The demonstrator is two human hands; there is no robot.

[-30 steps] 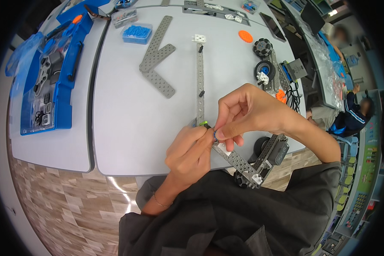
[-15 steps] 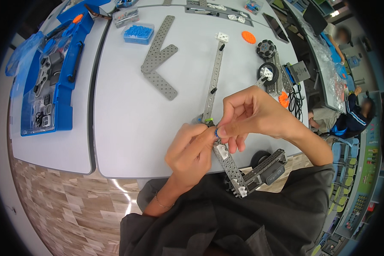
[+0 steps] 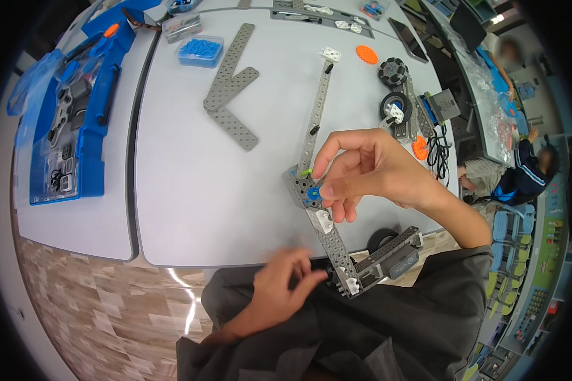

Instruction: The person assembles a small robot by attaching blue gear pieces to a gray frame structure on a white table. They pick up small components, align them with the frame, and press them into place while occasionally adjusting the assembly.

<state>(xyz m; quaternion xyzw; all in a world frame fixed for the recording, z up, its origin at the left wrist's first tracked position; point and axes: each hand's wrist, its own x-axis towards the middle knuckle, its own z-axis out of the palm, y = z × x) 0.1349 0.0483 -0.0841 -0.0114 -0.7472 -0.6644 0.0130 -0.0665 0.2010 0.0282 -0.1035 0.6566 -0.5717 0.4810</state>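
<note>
My right hand (image 3: 384, 171) is at the joint of a grey perforated frame, thumb and index finger closed at the edge of a small blue gear (image 3: 313, 193) with a green centre. The gear lies against a grey block (image 3: 292, 184). A long grey beam (image 3: 320, 108) runs from the block to a white connector (image 3: 330, 54) at its far end. A wider beam (image 3: 335, 244) with white connectors comes down toward my lap. There it meets a part with a dark wheel (image 3: 382, 239). My left hand (image 3: 283, 286), partly blurred, hovers over my lap, thumb and fingers apart, holding nothing visible.
Flat grey perforated plates (image 3: 235, 82) lie at the far left of the table, near a box of blue pins (image 3: 200, 51). To the right are a wheeled assembly (image 3: 403, 105), black cables (image 3: 438, 152) and orange gears (image 3: 367, 54). A blue case (image 3: 95, 152) stands on the neighbouring table.
My left hand has let go at the joint and dropped toward my lap. The blue gear and the grey block now show more fully. The right hand stays at the joint.
</note>
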